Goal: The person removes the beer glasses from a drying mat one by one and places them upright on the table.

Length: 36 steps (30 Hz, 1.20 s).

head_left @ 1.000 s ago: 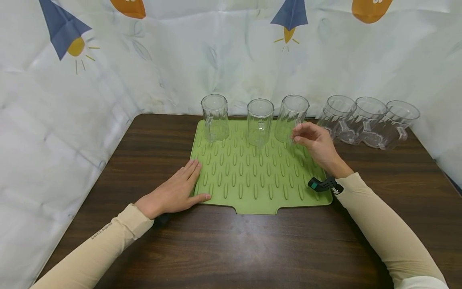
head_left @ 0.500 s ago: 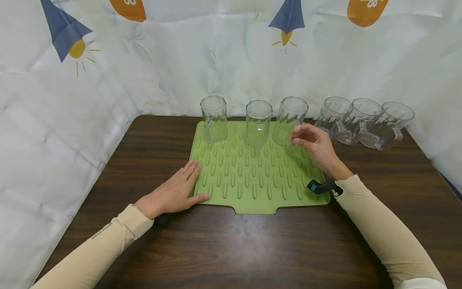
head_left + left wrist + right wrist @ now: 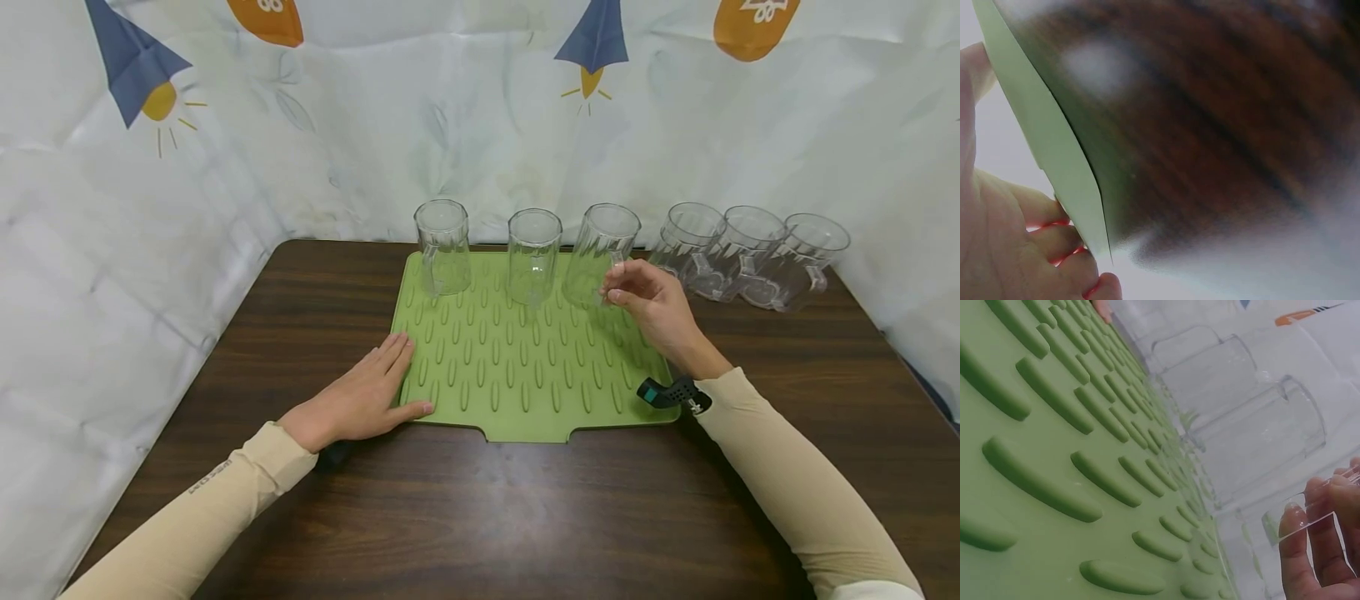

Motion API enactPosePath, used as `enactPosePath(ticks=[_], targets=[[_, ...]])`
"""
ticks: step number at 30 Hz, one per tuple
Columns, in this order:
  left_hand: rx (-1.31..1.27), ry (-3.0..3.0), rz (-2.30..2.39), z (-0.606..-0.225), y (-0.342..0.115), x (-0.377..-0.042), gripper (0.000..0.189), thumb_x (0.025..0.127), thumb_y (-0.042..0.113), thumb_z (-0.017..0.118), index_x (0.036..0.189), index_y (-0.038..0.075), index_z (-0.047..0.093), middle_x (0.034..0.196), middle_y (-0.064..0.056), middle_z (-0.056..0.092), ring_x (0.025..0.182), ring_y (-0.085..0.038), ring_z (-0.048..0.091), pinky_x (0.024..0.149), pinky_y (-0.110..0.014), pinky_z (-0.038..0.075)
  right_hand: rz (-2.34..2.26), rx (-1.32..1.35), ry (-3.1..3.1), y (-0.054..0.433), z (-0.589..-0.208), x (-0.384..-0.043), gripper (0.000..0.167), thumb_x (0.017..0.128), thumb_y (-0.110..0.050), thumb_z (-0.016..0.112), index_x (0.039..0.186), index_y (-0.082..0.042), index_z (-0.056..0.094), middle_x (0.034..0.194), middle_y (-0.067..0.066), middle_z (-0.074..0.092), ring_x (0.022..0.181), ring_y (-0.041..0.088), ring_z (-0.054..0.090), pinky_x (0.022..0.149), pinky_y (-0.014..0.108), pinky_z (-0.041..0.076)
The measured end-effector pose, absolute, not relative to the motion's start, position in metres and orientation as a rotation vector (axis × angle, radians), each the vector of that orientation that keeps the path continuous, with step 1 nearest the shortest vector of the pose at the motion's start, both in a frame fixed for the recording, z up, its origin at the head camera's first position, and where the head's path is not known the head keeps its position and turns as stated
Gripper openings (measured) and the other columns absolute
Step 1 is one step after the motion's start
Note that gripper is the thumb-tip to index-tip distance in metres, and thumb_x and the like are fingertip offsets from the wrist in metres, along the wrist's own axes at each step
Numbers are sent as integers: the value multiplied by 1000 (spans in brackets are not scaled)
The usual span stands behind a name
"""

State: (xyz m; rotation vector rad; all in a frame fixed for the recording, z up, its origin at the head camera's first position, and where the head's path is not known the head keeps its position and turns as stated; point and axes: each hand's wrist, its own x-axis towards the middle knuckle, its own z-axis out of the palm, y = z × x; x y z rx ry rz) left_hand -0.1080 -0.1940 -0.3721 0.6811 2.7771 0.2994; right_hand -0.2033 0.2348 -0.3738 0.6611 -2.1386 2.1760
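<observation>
Three mat mugs [image 3: 533, 260], 12 o'clock; three counter mugs [image 3: 748, 250], 2 o'clock | our right grip [image 3: 660, 315] clamped on the 1-o'clock mug [image 3: 596, 260]; left grip [image 3: 352, 404] flat on one mat [image 3: 528, 427] | wooden counter [image 3: 450, 517]; printed sheet [image 3: 360, 125]

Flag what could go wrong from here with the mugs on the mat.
The right hand pinches the right mug on the mat; a sideways swing might knock the middle mug close by.
The left hand rests on the mat's left side; a push there could slide it and jolt the left mug.
</observation>
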Motion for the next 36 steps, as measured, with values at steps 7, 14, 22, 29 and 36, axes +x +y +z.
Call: enactPosePath(ticks=[7,14,22,29,36], targets=[[683,2773,304,-372,-194,-109,99,102,57,57,163,-7,14,173,-28,7,162,-45,8,130,-62,20,2200,674,-2102,237,-374,-199,18,101,3,61,119,-2,63,111,-1,67,101,11,69,87,23,60],[701,2781,315,-371,-193,-108,98,102,58,56,162,-9,17,172,-30,11,161,-46,11,129,-63,22,2122,682,-2143,239,-371,-193,18,102,1,60,120,-1,62,111,-1,66,100,11,68,86,21,60],[682,2764,302,-371,-193,-109,98,102,57,56,163,-7,14,173,-28,6,162,-45,8,130,-63,20,1920,662,-2272,243,-366,-183,17,104,-3,60,119,2,62,104,-5,66,95,8,65,84,18,58],[691,2769,303,-372,-194,-108,99,102,59,55,163,-7,15,173,-28,8,162,-46,9,129,-63,20,1790,703,-2336,244,-362,-176,18,104,0,58,120,7,59,101,-6,64,94,7,65,85,17,57],[684,2772,307,-370,-194,-107,97,102,56,57,162,-8,15,172,-29,9,162,-46,9,129,-63,20,1653,687,-2424,243,-353,-169,17,102,4,59,119,6,61,100,-11,64,93,4,68,84,17,59]])
